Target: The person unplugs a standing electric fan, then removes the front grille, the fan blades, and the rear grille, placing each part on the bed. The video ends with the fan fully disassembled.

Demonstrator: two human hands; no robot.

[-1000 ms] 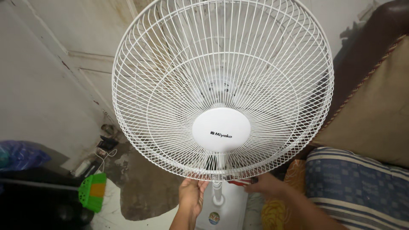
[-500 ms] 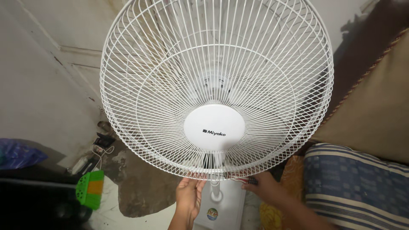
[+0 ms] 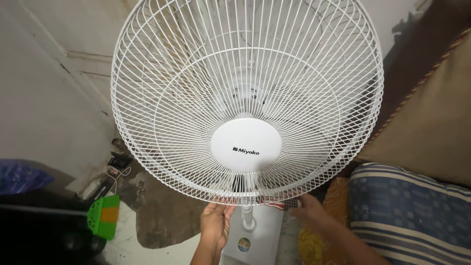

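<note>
Left hand, spread, touches the upward-tilted fan cage's bottom rim; right hand apparently grips a tool.

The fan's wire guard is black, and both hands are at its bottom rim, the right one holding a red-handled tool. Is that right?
Not quite: the head view shows the fan guard is white, not black. The rest holds: the left hand touches the guard's bottom rim, and the right hand holds a red-handled tool at that rim.
</note>
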